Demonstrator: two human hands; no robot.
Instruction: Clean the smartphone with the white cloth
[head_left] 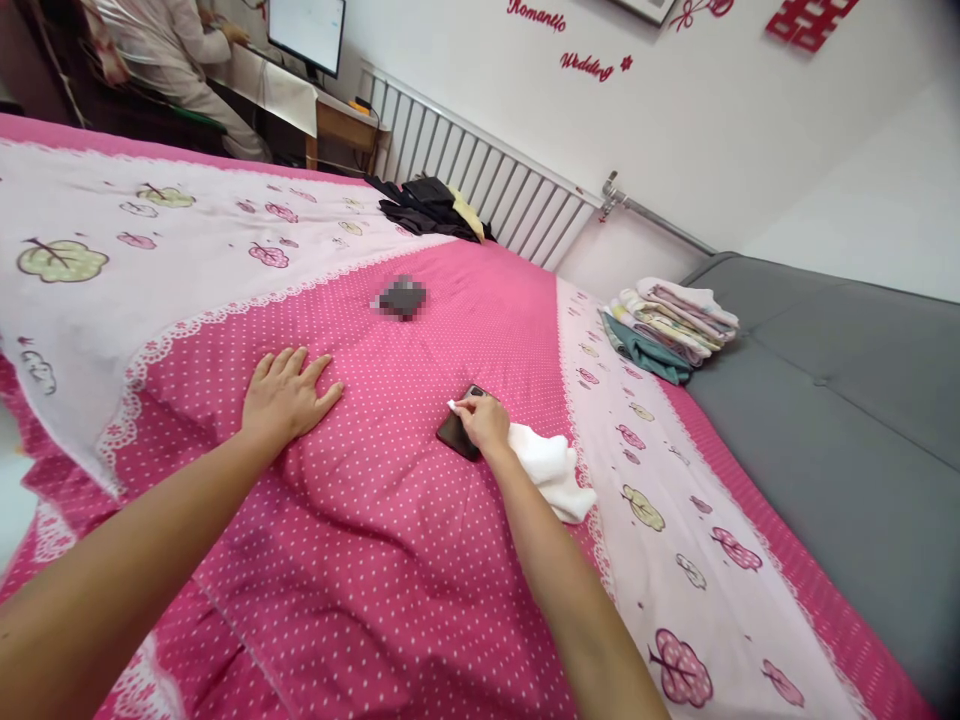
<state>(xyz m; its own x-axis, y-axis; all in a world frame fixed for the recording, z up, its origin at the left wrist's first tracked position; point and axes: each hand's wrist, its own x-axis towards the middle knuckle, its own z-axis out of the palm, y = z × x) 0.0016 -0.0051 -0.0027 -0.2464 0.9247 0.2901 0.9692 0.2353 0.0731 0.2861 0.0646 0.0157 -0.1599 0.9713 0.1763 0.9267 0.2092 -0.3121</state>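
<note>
White cloth (551,468) lies at centre frame on the bed (390,560); our right hand (484,420) pinches its corner against a dark phone (454,433). We judge it soft, light, best gripped by an edge. Our left hand (289,395) rests open, flat.

Phone (454,434) on bed (390,560) — cloth (551,470) just right.

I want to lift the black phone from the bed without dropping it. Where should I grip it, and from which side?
Grip the phone by its two long edges, coming from above at the near left end. It lies flat on the soft pink bedsheet, and the right hand with the white cloth covers its far end.
</note>
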